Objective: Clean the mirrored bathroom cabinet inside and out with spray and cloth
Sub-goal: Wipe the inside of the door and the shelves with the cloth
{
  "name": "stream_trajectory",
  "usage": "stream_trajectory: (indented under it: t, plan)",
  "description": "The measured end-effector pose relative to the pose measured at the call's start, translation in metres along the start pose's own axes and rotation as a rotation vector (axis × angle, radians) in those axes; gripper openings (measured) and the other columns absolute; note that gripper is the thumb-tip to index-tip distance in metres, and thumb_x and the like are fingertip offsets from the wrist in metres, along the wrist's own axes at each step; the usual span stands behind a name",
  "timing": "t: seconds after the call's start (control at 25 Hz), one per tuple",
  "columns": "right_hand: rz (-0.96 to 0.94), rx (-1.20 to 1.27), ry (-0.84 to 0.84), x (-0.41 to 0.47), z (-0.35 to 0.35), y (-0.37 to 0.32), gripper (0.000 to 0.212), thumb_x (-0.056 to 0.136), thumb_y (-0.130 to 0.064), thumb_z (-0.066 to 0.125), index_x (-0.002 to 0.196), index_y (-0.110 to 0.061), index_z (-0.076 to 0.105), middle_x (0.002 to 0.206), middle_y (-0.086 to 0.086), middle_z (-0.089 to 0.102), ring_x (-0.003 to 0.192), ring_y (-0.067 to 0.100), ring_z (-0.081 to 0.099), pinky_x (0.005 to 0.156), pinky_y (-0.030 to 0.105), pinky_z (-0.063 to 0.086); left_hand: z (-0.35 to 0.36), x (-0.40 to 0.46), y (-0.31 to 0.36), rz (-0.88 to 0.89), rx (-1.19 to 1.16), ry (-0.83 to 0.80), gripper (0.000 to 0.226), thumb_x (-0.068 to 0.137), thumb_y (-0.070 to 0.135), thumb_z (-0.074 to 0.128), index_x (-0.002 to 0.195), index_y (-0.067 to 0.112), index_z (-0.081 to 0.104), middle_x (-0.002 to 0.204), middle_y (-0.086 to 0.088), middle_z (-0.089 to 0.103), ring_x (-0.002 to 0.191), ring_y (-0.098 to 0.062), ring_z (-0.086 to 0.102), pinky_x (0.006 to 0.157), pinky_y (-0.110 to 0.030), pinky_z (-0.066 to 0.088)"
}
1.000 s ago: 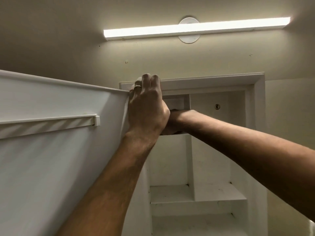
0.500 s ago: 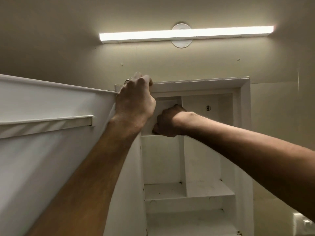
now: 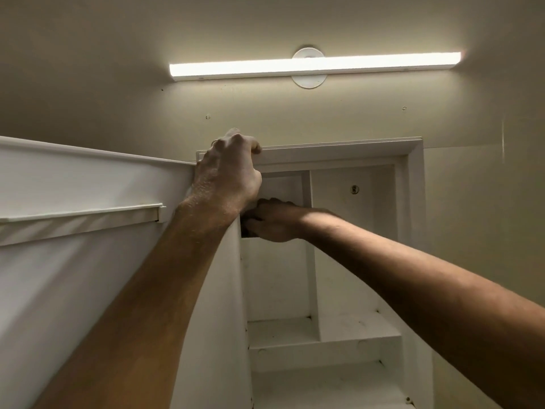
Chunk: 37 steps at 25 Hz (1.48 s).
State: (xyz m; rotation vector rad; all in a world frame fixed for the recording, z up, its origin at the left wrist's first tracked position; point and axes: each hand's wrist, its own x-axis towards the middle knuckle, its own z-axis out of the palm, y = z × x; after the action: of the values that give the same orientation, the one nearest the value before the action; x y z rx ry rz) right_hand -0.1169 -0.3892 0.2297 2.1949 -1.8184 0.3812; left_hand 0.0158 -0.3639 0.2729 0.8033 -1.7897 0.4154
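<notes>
The white recessed wall cabinet (image 3: pixel 413 231) stands open and emptied; the left hand (image 3: pixel 228 172) grips its top door corner, the right hand (image 3: pixel 272 221) is curled on the upper-left shelf, cloth unseen. Judging by marks on the lower shelves (image 3: pixel 354 326), most interior and the mirror remain

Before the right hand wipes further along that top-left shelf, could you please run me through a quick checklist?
1. White cabinet door swung open: ok.
2. Left hand gripping the top of the white cabinet frame: ok.
3. Right hand inside the upper-left compartment: ok.
4. Cloth in right hand: cannot tell, the fingers are hidden.
5. Spray bottle within view: not ok, none visible.
6. Long lit wall light overhead on: ok.
</notes>
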Motion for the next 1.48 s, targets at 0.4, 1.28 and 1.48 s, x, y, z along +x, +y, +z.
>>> stream_trajectory:
  t: [0.4,1.28,1.48]
  plan:
    - [-0.453,-0.42,0.56,0.0,0.003,0.02,0.019,0.093,-0.02,0.07,0.105,-0.006,0.075,0.111,0.015,0.069,0.103,0.033,0.064,0.083,0.048,0.057,-0.003,-0.004,0.006,-0.031,-0.004,0.025,0.045,0.087,-0.001,0.058,0.125,0.021,0.07,0.129,-0.002,0.062,0.119,-0.029,0.061,0.095,-0.038,0.049]
    - [0.155,-0.269,0.196,-0.015,0.004,0.003,0.036,0.102,-0.041,0.041,0.11,-0.018,0.067,0.097,0.005,0.068,0.086,0.022,0.063,0.08,0.037,0.057,0.0,-0.003,0.005,-0.031,0.014,0.047,0.038,0.091,0.003,0.063,0.126,0.018,0.069,0.13,-0.005,0.063,0.118,-0.028,0.062,0.091,-0.035,0.048]
    - [0.174,-0.056,0.043,-0.001,-0.001,-0.001,0.038,0.099,-0.04,0.041,0.116,-0.02,0.068,0.115,0.004,0.069,0.104,0.024,0.062,0.096,0.041,0.054,-0.002,-0.002,0.005,-0.035,-0.007,0.017,0.041,0.089,0.001,0.061,0.125,0.018,0.069,0.131,-0.005,0.062,0.12,-0.028,0.06,0.093,-0.034,0.048]
